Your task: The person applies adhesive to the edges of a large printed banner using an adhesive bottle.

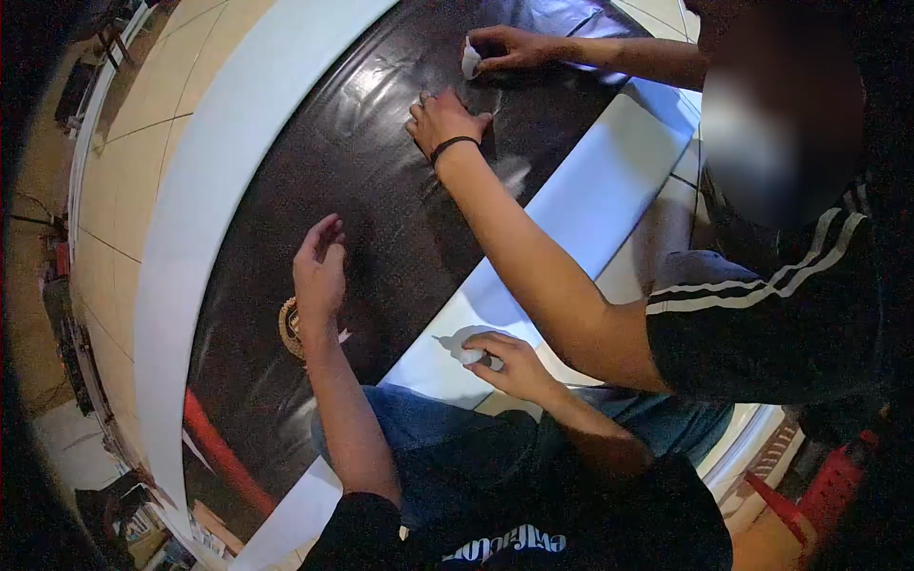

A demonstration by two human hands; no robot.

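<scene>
My right hand (519, 369) is closed around a small white bottle (470, 354), held over a white strip (419, 366) where it casts a shadow with a pointed tip. My left hand (319, 276) is over a shiny dark brown sheet (381, 228), fingers slightly bent and nothing visible in it. Partly hidden behind my left wrist, a tan ring like a tape roll (288, 328) lies on the sheet. Across from me, a co-worker's hand (509, 48) holds a similar white bottle (470, 61), and their other hand (446, 119) presses on the sheet.
A long curved white edge (190, 228) borders the sheet on the far left. Near its lower end runs a red band (224, 452). The co-worker's dark striped sleeve (752, 305) is close on my right. A red object (828, 495) stands at the lower right on the tiled floor.
</scene>
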